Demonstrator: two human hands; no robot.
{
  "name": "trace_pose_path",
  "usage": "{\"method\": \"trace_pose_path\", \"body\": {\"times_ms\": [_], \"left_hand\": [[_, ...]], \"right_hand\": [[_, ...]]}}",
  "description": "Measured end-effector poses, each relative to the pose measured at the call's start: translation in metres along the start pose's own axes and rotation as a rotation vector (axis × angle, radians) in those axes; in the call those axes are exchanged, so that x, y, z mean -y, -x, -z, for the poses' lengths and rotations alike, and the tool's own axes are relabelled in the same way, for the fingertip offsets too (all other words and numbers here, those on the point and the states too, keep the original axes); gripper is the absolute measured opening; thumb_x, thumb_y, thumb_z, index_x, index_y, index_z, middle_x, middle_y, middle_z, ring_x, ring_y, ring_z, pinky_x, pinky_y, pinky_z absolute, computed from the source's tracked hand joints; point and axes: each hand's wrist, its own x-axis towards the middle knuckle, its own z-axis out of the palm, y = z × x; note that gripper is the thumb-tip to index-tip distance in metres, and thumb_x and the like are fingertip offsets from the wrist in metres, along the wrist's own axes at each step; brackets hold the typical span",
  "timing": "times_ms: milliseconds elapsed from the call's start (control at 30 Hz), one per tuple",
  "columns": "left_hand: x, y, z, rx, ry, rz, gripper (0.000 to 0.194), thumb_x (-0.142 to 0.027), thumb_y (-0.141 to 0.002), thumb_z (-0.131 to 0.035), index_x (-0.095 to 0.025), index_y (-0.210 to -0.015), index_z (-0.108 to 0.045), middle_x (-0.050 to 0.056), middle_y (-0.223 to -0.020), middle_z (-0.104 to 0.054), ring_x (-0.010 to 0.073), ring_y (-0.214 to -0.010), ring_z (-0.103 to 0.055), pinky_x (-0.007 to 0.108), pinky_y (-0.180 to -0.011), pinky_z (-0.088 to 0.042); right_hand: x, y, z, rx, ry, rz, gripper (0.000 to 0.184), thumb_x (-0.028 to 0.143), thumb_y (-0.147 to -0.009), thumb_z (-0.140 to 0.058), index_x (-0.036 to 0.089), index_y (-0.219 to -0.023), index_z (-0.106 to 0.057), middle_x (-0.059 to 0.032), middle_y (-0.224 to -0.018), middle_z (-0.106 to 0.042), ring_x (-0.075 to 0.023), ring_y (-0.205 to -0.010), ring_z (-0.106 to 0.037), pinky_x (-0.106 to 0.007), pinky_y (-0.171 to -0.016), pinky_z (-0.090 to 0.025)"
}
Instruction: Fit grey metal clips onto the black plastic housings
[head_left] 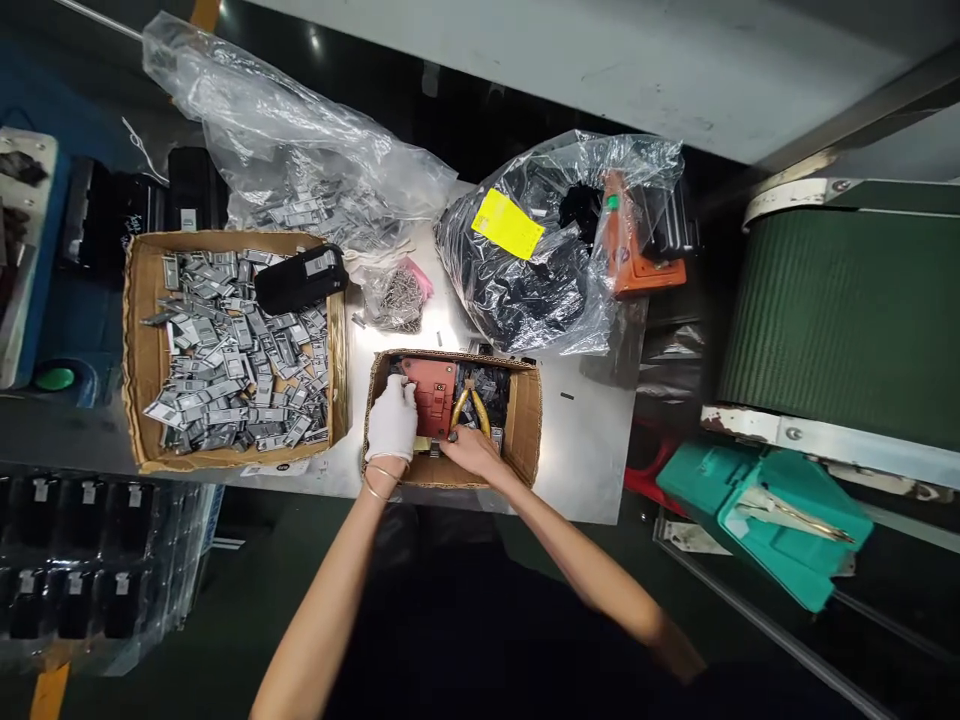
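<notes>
Pliers (482, 412) lie beside the red plate (433, 395) inside the smaller box (524, 415).

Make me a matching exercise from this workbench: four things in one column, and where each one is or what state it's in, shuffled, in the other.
Things:
1. Left hand
2. Yellow-handled pliers
3. Yellow label
4. Black item

Places or states:
A. On a clear plastic bag
B. Wearing a white glove
C. On top of silver parts in the larger box
D. In the smaller box, right of the red plate

Pairs: 1-B, 2-D, 3-A, 4-C
</notes>
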Motion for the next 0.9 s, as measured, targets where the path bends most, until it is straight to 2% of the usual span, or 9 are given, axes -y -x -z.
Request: {"method": "trace_pose_path", "body": {"times_ms": [67,167,267,333,400,467,533,767,900], "left_hand": [[0.003,0.001,-0.002,-0.028,0.050,-0.018,0.015,-0.027,-0.102,-0.048,-0.020,-0.102,-0.061,0.010,-0.097,-0.073,0.0247,-0.083,-0.070,0.029,-0.070,-0.046],[0.004,0.004,-0.008,-0.075,0.152,-0.031,0.016,-0.025,-0.101,-0.051,-0.020,-0.088,-0.061,0.009,-0.097,-0.073,0.0225,-0.087,-0.069,0.029,-0.078,-0.047],[0.005,0.006,-0.018,-0.138,0.304,0.005,0.016,-0.024,-0.099,-0.055,-0.019,-0.085,-0.062,0.008,-0.101,-0.074,0.0202,-0.093,-0.069,0.028,-0.087,-0.049],[0.006,0.006,-0.025,-0.184,0.416,0.052,0.015,-0.025,-0.098,-0.054,-0.017,-0.091,-0.065,0.009,-0.106,-0.074,0.0187,-0.096,-0.069,0.027,-0.091,-0.051],[0.007,0.006,-0.031,-0.214,0.516,0.102,0.023,-0.025,-0.099,-0.048,-0.013,-0.110,-0.064,0.011,-0.106,-0.073,0.0175,-0.093,-0.070,0.027,-0.089,-0.054],[0.008,0.006,-0.034,-0.219,0.586,0.128,0.035,-0.024,-0.100,-0.044,-0.007,-0.128,-0.057,0.011,-0.101,-0.073,0.0166,-0.088,-0.070,0.027,-0.083,-0.056],[0.009,0.006,-0.033,-0.205,0.619,0.120,0.039,-0.022,-0.098,-0.048,-0.005,-0.133,-0.055,0.010,-0.096,-0.072,0.0165,-0.083,-0.069,0.027,-0.080,-0.057],[0.013,-0.006,-0.021,-0.200,0.559,0.018,0.020,-0.010,-0.088,-0.063,-0.010,-0.105,-0.072,0.014,-0.110,-0.071,0.0233,-0.104,-0.067,0.036,-0.103,-0.051],[0.017,-0.015,-0.021,-0.167,0.526,-0.018,0.014,-0.010,-0.087,-0.066,-0.013,-0.099,-0.073,0.013,-0.107,-0.073,0.0250,-0.103,-0.068,0.040,-0.103,-0.051]], "right_hand": [[0.001,-0.002,-0.003,-0.029,-0.006,0.007,0.033,0.042,-0.096,-0.059,0.018,-0.116,-0.069,-0.0132,-0.110,-0.077,-0.0299,-0.106,-0.071,-0.034,-0.081,-0.049],[0.000,-0.001,-0.006,-0.065,-0.013,0.014,0.038,0.042,-0.096,-0.062,0.019,-0.126,-0.064,-0.0132,-0.114,-0.076,-0.0290,-0.110,-0.070,-0.034,-0.087,-0.048],[-0.002,-0.006,-0.006,-0.039,-0.042,0.009,0.032,0.046,-0.095,-0.064,0.022,-0.116,-0.070,-0.0104,-0.113,-0.077,-0.0277,-0.110,-0.070,-0.031,-0.083,-0.047],[-0.003,-0.010,-0.005,-0.005,-0.071,0.008,0.031,0.047,-0.093,-0.065,0.021,-0.107,-0.074,-0.0098,-0.112,-0.077,-0.0277,-0.109,-0.070,-0.030,-0.079,-0.047],[-0.005,-0.014,-0.005,0.028,-0.106,0.019,0.030,0.047,-0.094,-0.065,0.021,-0.104,-0.076,-0.0085,-0.111,-0.078,-0.0266,-0.107,-0.071,-0.028,-0.074,-0.045],[-0.008,-0.015,-0.005,0.055,-0.145,0.039,0.029,0.046,-0.093,-0.066,0.022,-0.107,-0.076,-0.0056,-0.111,-0.078,-0.0241,-0.105,-0.071,-0.026,-0.072,-0.044],[-0.010,-0.015,-0.008,0.076,-0.181,0.061,0.030,0.044,-0.091,-0.069,0.024,-0.112,-0.075,-0.0023,-0.111,-0.078,-0.0216,-0.103,-0.071,-0.024,-0.069,-0.043],[-0.016,-0.020,-0.017,0.116,-0.225,0.090,0.029,0.043,-0.090,-0.071,0.027,-0.113,-0.075,0.0002,-0.111,-0.077,-0.0204,-0.102,-0.071,-0.021,-0.067,-0.042],[-0.018,-0.023,-0.015,0.096,-0.208,0.084,0.028,0.044,-0.091,-0.070,0.025,-0.111,-0.077,-0.0034,-0.108,-0.077,-0.0234,-0.101,-0.070,-0.024,-0.066,-0.039]]}}
